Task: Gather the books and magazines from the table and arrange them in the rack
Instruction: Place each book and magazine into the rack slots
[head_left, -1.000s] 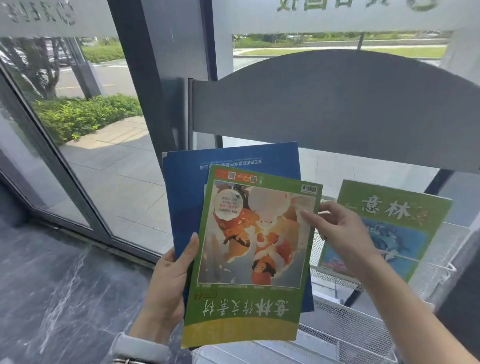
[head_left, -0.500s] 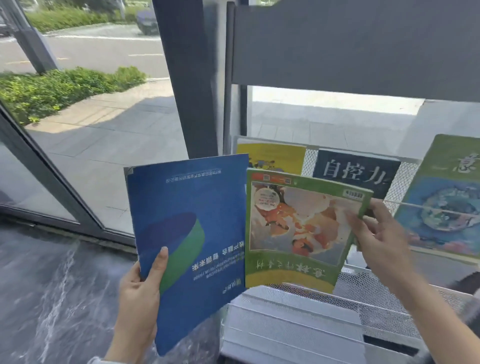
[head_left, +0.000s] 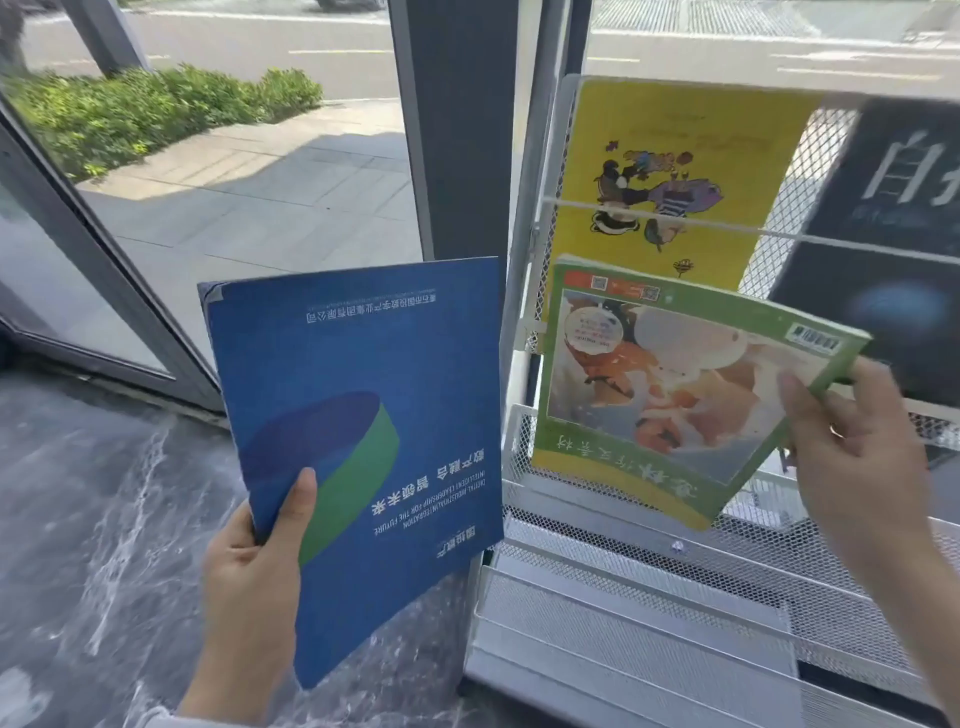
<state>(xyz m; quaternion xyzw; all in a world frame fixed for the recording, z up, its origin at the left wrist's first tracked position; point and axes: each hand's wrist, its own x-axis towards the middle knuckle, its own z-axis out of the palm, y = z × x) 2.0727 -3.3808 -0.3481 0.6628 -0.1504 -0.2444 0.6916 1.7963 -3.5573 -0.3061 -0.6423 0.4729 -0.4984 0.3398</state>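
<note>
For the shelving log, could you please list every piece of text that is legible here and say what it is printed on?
"INTELLIGENT LEADERSHIP FOR THE FUTURE", upside down: blue booklet, left hand.
Its Chinese title and top line: too small to be sure.
"自": black book in the rack; remainder cut off.
Green magazine, right hand: title, codes, barcode blurred.
Yellow book: no legible text.

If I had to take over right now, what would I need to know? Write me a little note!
Left hand: holding the blue book by its lower edge, upside down, off to the left of the rack.
Right hand: holding the green magazine by its right edge, in front of the rack's upper shelf, not set in yet.
Done: a yellow book and a dark book already stand in the rack.
Left: slot in the green magazine, then the blue book.
</note>
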